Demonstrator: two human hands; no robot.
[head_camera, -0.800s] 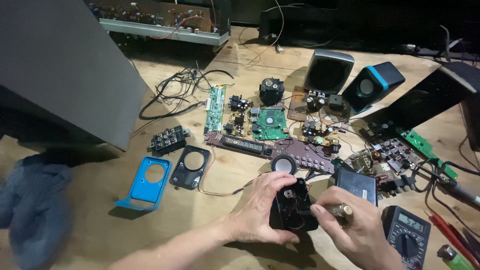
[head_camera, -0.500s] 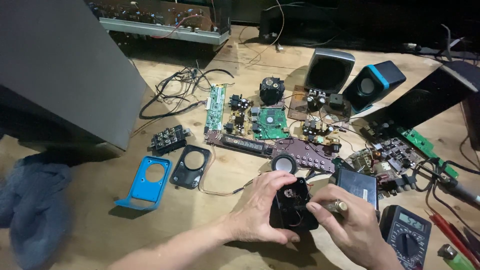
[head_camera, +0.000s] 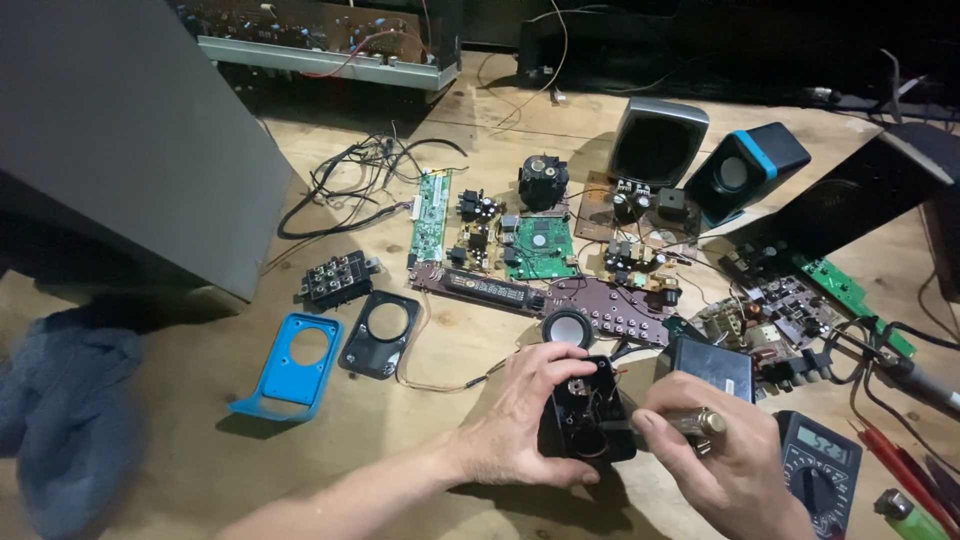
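Right hand (head_camera: 720, 465) screwdriver (head_camera: 665, 424) now deeper inside black housing (head_camera: 588, 420).

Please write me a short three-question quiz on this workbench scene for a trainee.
1. True or false: the left hand grips the open black speaker housing.
2. What does the right hand hold? A) a lighter B) a screwdriver C) a circuit board
3. Which lies closer to the grey cloth: the blue faceplate or the multimeter?

Key
1. True.
2. B: its tip points into the housing.
3. The blue faceplate; the multimeter sits at the far right.
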